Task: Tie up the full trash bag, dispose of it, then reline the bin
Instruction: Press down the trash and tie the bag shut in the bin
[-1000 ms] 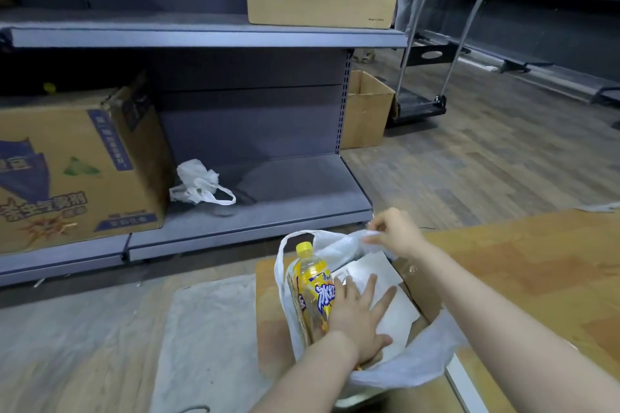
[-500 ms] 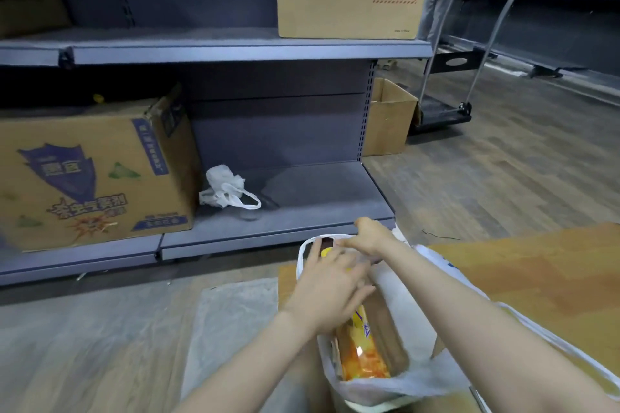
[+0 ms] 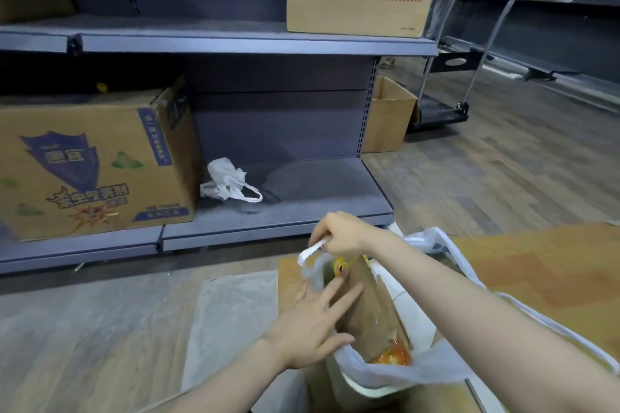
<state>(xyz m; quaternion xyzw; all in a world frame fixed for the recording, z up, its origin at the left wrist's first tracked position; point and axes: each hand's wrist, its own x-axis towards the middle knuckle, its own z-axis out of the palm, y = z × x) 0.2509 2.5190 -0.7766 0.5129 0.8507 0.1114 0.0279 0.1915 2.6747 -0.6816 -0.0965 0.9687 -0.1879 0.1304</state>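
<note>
Pinching one bag handle (image 3: 310,250) in my right hand (image 3: 339,233), I would reach my released left hand (image 3: 315,325) for the opposite handle, gathering the trash bag (image 3: 402,369) evenly before knotting.

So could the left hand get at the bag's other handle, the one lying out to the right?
Probably not directly. The right arm crosses between the left hand and that loose handle, while the right hand grips the near handle. It would need to reach over or under.
</note>
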